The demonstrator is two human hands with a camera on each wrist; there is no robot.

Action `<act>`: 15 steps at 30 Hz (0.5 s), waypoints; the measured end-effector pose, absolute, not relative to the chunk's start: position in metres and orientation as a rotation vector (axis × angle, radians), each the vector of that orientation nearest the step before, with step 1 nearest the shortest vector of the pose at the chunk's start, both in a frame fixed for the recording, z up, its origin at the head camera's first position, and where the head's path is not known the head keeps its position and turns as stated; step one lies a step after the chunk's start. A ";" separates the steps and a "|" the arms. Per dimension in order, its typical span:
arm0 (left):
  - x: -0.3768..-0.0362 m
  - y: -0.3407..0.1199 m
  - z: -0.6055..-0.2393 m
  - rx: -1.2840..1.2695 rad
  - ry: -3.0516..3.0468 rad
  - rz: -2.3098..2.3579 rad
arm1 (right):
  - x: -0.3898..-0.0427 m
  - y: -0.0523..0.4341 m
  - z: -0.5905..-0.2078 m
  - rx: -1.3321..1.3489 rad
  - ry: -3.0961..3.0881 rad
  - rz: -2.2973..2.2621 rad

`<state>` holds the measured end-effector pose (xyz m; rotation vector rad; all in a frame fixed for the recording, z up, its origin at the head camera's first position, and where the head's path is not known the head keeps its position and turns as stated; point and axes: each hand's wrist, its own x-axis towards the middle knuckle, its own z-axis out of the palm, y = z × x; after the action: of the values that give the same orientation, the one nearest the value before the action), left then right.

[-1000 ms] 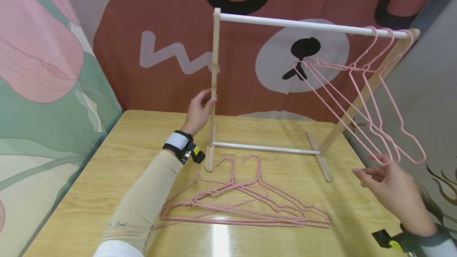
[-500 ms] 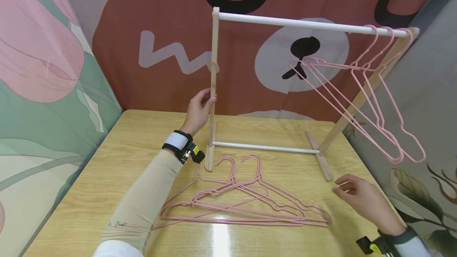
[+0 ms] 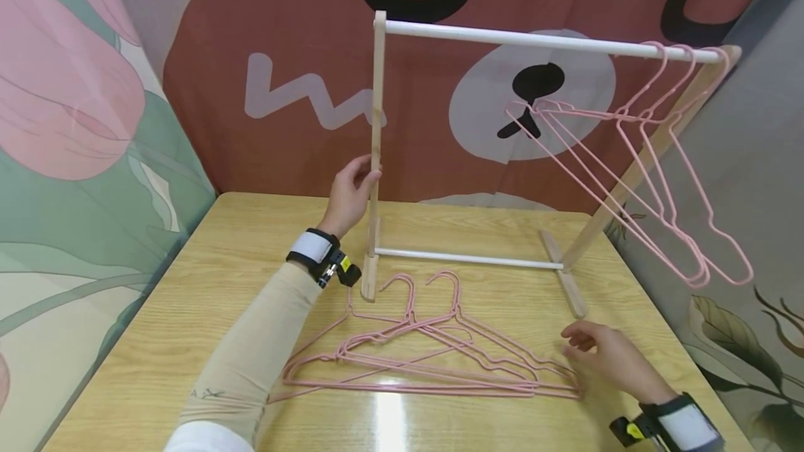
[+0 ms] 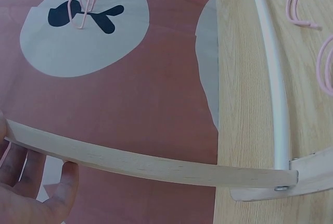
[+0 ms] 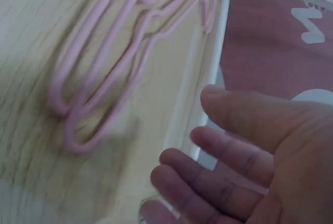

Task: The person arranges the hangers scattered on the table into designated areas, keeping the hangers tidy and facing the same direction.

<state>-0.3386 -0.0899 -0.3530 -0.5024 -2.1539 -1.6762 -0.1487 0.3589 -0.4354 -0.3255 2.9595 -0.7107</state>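
1. Fingers of the left hand (image 3: 349, 194) curl round the left wooden upright (image 3: 376, 124) of the small clothes rack (image 3: 534, 39), thumb on one side and fingertips on the other — a steadying grip, unchanged over the last second.

2. Just right of that hand, a heap of pink wire hangers (image 3: 427, 354) lies flat on the wooden surface (image 3: 157, 326) in front of the rack's lower white bar (image 3: 467, 259), hooks pointing toward the rack.

3. Further right, the right hand (image 3: 606, 358) has dropped from the hangers hung on the top rail (image 3: 659, 180) to the surface. It now hovers beside the right ends of the flat heap, fingers (image 5: 208, 179) loosely spread and holding nothing. The wrist view is blurred, so I cannot tell whether a fingertip touches the wire.

4. At the far right, the hung hangers dangle from the white rail near the slanted right upright — no hand is on them now.

5. Judged from that shift, hanging one is finished and the work has turned to taking another from the heap.
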 end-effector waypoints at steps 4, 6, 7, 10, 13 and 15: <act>-0.340 -0.090 -0.353 -0.513 -2.143 -1.679 | -0.152 0.360 -0.445 -0.342 2.958 -0.688; -0.340 -0.090 -0.353 -0.521 -2.133 -1.685 | -0.154 0.359 -0.450 -0.347 2.948 -0.689; -0.340 -0.090 -0.353 -0.523 -2.129 -1.688 | -0.155 0.359 -0.453 -0.353 2.942 -0.692; -0.340 -0.090 -0.353 -0.519 -2.129 -1.692 | -0.156 0.357 -0.460 -0.369 2.915 -0.702; -0.341 -0.090 -0.354 -0.510 -2.138 -1.692 | -0.156 0.354 -0.465 -0.351 2.906 -0.700; -0.340 -0.090 -0.354 -0.508 -2.138 -1.694 | -0.156 0.353 -0.467 -0.335 2.891 -0.710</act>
<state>-0.3402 -0.0900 -0.3545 -0.5084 -2.1379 -1.6937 -0.1558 0.3527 -0.4670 -0.3352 2.8913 -0.7104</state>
